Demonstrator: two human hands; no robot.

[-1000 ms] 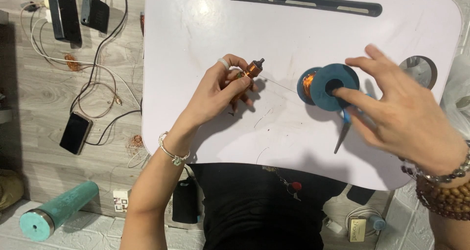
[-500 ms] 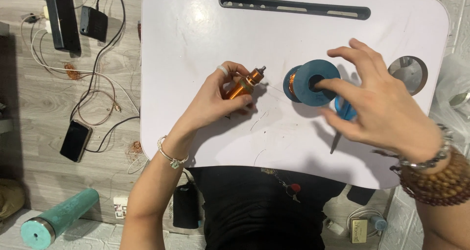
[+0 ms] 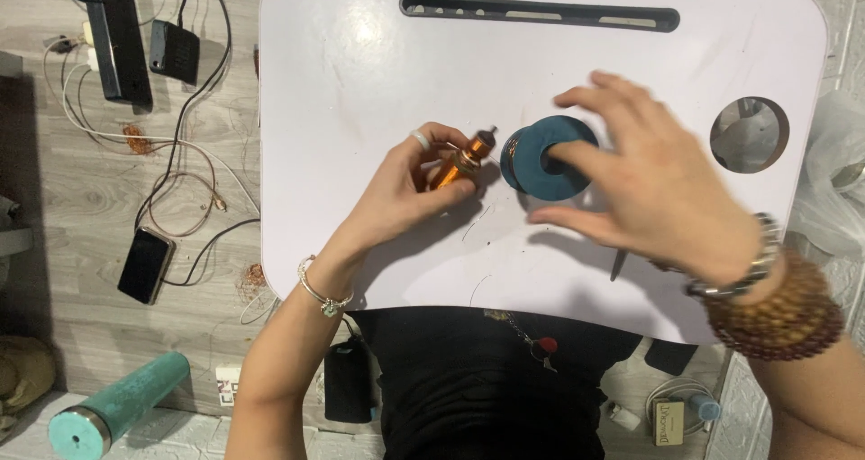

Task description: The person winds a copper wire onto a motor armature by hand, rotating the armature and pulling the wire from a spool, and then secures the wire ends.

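The left hand [image 3: 410, 190] pinches a small copper-wound coil [image 3: 455, 167], a short orange cylinder with a dark metal tip, closed between thumb and fingers just above the white lap desk [image 3: 360, 81], a little left of the desk's middle. The coil's long axis runs diagonally, its dark tip pointing up and to the right, straight toward the blue spool [image 3: 545, 158] that lies just beside it. The right hand [image 3: 658, 185] hovers over that spool with fingers spread fairly wide; the forefinger reaches to the spool's centre hole and the thumb sits below its rim, but whether the fingers actually clamp it cannot be told, since the hand is blurred. The spool lies flat on the desk, hole facing up, left of the round cup opening [image 3: 748, 136] in the desk's right side. To do this well, my judgement is that the coil wants a firm but light pinch on its body, not on the fine windings' ends, and the spool wants steadying from above so that it does not skate on the smooth desk. Keeping the coil's tip aimed at the spool looks the sensible line.
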